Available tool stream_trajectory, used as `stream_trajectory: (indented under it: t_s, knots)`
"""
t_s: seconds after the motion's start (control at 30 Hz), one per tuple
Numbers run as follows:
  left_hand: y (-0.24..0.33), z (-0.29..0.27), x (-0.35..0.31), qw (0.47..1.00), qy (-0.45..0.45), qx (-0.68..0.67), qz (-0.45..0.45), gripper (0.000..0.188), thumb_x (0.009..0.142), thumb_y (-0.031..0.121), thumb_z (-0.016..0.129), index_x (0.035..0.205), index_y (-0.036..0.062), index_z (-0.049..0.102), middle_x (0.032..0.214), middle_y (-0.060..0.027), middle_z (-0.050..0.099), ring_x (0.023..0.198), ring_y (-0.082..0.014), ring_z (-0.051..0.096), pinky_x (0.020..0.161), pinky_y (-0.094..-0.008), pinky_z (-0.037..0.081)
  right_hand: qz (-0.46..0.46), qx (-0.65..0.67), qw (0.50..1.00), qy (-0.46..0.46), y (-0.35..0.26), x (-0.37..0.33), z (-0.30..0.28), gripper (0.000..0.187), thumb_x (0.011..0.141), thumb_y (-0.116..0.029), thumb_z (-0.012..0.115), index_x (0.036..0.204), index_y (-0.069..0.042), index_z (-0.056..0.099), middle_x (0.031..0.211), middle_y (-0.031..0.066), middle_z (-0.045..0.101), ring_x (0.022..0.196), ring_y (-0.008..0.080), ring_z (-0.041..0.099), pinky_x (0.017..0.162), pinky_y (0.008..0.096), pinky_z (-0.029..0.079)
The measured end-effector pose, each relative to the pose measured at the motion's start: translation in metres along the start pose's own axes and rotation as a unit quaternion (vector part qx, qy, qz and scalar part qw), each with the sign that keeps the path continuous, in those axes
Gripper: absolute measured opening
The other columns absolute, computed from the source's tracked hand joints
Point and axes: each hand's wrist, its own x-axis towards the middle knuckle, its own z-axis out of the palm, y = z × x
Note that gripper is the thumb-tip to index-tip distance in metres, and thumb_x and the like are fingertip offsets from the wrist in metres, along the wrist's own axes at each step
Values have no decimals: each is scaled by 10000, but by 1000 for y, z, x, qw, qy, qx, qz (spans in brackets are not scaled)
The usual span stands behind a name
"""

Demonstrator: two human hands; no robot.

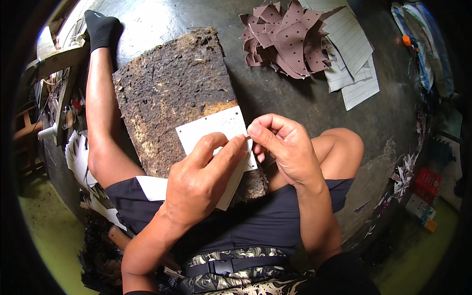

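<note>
At the centre of the frame, the left hand (199, 179) and right hand (285, 147) are pinching the white punched card sheet (214, 130) by its right edge, over the rough dark cork-like slab (172, 93). Aligning seems underway, demanding steady fingertip grip.

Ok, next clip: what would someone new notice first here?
Both hands meet at centre: the left hand and right hand pinch a white perforated card over a pitted, dark work board lying across the lap. Beyond, top centre, sits a heap of brown perforated cut pieces beside lined white sheets.
</note>
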Motion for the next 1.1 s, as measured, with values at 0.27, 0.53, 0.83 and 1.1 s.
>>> stream_trajectory:
  t_s: [0.27,0.53,0.83,1.1]
  knots:
    - [-1,-1,1,1000,-11,10,6,392,981,76,854,1368,46,797,1170,-111,716,820,-221,797,664,-363,646,13,9,1000,-10,4,3,-4,233,1134,-256,802,1171,-26,792,965,-16,749,806,32,647,728,213,560]
    - [-1,-2,1,1000,-18,11,5,412,974,66,859,1379,34,793,1175,-121,719,823,-221,793,662,-364,636,18,39,999,-19,12,6,-6,221,1146,-271,783,1167,-51,777,962,-37,738,799,28,636,720,207,541]
    - [1,-3,4,999,-22,22,-7,407,953,102,857,1357,70,819,1156,-96,729,833,-229,766,690,-369,621,-12,20,1000,-19,18,7,-7,216,1181,-275,728,1181,-59,733,997,-29,718,824,38,635,732,207,524]
    - [-6,0,6,997,19,66,32,370,907,142,909,1270,111,849,1085,-41,735,784,-227,671,654,-375,564,-64,-36,997,-21,20,10,2,250,1162,-306,763,1152,-64,699,984,-66,664,867,5,582,751,201,507]
